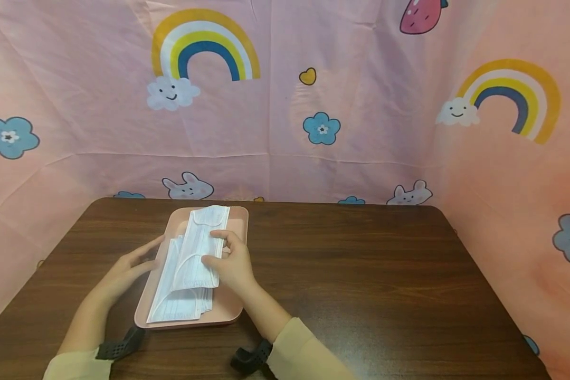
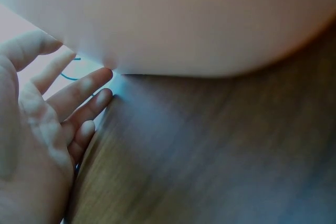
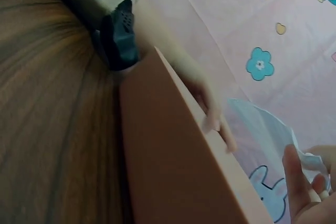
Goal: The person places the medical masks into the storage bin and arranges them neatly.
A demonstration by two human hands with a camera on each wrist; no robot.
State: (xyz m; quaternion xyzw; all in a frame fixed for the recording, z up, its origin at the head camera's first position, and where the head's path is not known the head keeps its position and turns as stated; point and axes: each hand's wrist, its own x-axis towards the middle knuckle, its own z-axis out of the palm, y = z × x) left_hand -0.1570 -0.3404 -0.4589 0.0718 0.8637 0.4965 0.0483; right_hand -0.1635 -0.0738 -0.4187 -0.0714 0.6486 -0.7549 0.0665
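Observation:
A light-blue pleated face mask (image 1: pixel 203 232) with white ear loops is pinched between the thumb and fingers of my right hand (image 1: pixel 236 265). In the right wrist view this mask (image 3: pixel 270 129) is lifted above the pink tray (image 3: pixel 157 150). Under it, several more face masks (image 1: pixel 176 309) lie stacked lengthwise in the tray (image 1: pixel 239 215). My left hand (image 1: pixel 123 272) is at the tray's left side, its fingertips right at the rim. The left wrist view shows the left hand (image 2: pixel 39 114) with fingers extended and spread along the tray's outer side.
The tray stands on the left half of a dark brown wooden table (image 1: pixel 361 285). Pink cloth (image 1: pixel 285 105) printed with rainbows, flowers and rabbits hangs behind the table and along its sides. Black bands (image 1: pixel 123 344) are worn at both wrists, close over the table.

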